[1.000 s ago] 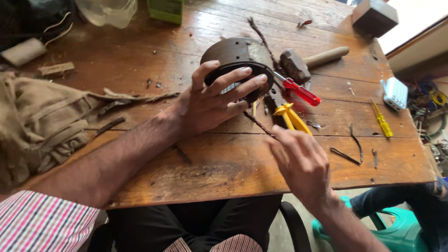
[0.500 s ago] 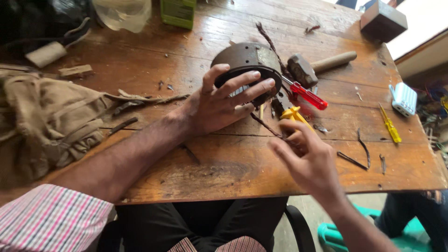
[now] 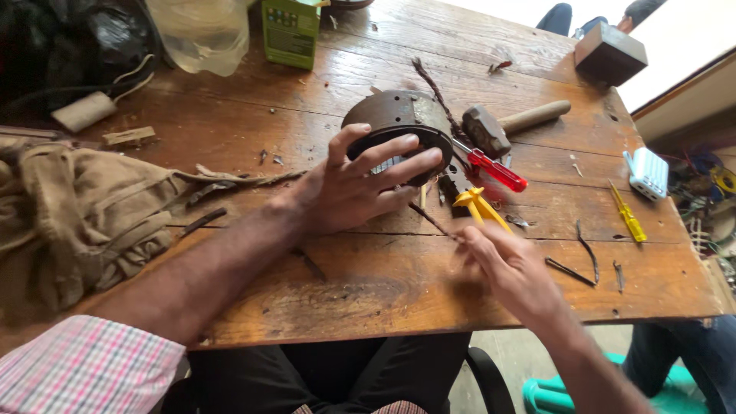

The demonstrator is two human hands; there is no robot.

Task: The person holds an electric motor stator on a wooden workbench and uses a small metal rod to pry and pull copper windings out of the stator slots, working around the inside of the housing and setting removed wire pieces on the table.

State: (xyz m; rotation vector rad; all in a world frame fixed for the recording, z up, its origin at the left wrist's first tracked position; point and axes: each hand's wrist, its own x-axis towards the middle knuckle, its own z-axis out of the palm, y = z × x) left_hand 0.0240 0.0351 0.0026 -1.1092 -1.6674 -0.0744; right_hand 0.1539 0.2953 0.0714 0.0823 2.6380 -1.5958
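My left hand [image 3: 356, 188] grips a dark round metal motor part [image 3: 395, 119] that rests on the wooden table [image 3: 253, 115], fingers spread over its open side. My right hand [image 3: 510, 268] is at the table's front edge, pinching a thin dark strip [image 3: 429, 218] that runs up toward the round part. Right beside it lie yellow-handled pliers [image 3: 479, 207] and a red-handled screwdriver [image 3: 494, 169]. A hammer [image 3: 506, 124] lies just behind the round part.
A khaki cloth bag [image 3: 77, 222] lies at the left. A green box [image 3: 290, 31] and clear plastic bag [image 3: 195, 31] stand at the back. A yellow screwdriver [image 3: 627, 215], white device [image 3: 648, 172] and dark box [image 3: 609, 52] are at the right. Loose dark strips [image 3: 586, 257] lie nearby.
My right hand has drawn back toward the front edge, pulling the thin strip out from the round part. My left hand keeps its hold.
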